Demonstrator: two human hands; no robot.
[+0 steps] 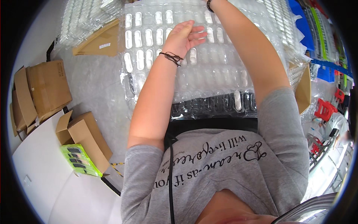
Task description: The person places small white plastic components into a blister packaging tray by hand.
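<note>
My left hand [188, 35] hovers over a clear plastic tray [209, 80] with rows of oval pockets. Its fingers are stretched out and slightly apart, and nothing shows in them. Around it, many pockets hold white, rounded, oblong pieces [149, 37], mostly on the left side of the tray; many others hold none. One more white oblong piece [237, 100] lies by the tray's near edge, over a darker part. My right forearm [248, 41] reaches across the tray's right side, and the right hand lies beyond the upper edge of the picture.
Stacked clear trays [87, 22] stand at the far left beside a cardboard box [99, 39]. Open cardboard boxes [48, 89] sit further left, with a green-edged packet [81, 159] below. Blue bins [302, 26] and red plastic items [324, 109] are at the right.
</note>
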